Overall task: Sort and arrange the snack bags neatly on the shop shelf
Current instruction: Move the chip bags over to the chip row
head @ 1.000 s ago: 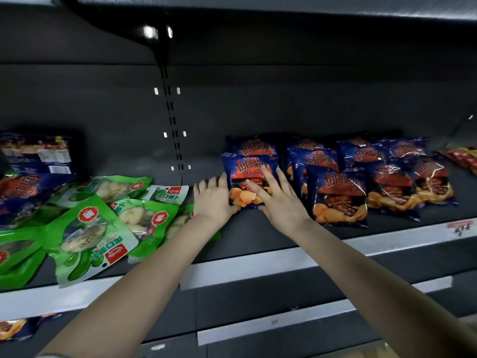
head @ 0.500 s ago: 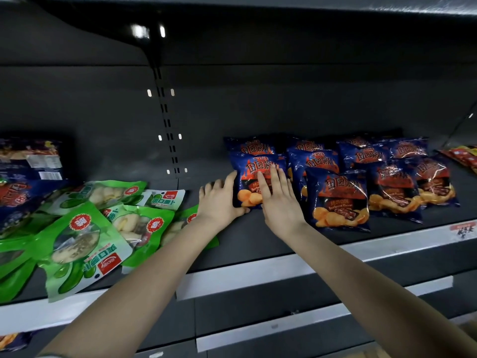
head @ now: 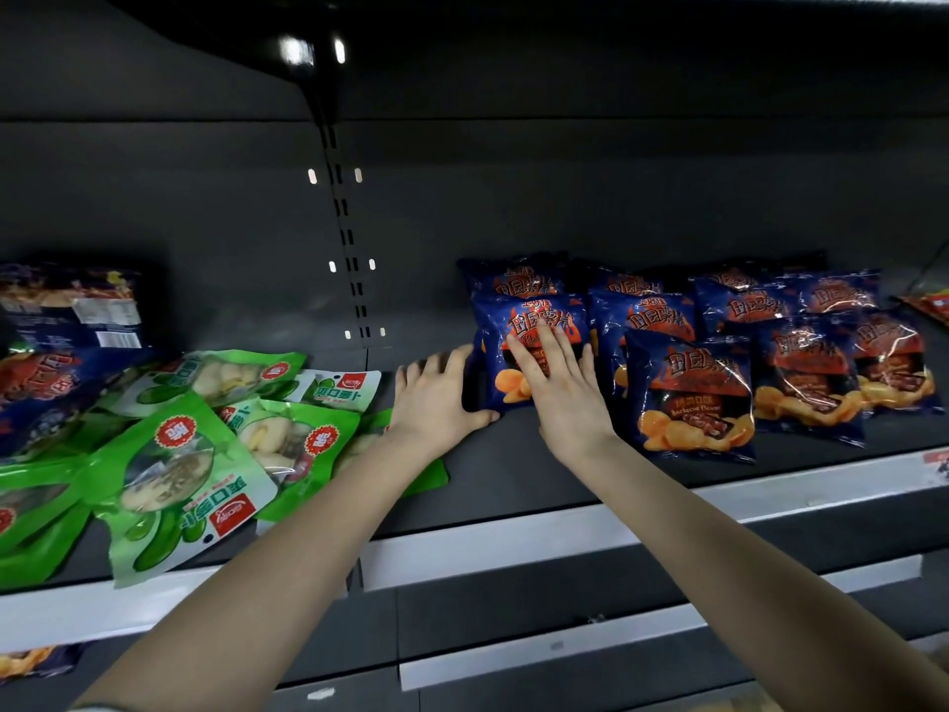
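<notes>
A blue chip bag lies at the left end of a row of several blue chip bags on the dark shelf. My right hand lies flat on that bag with straight fingers. My left hand rests flat on the shelf against the bag's left edge, thumb at its lower corner. Green snack bags lie in a loose heap to the left, one partly under my left forearm.
More dark blue bags stand at the far left behind the green ones. Red packets show at the right edge. The shelf's white price strip runs along the front. A slotted upright divides the back wall.
Both hands have slid the leftmost blue bag to the right, closer to the row. My right hand now lies higher on the bag.
</notes>
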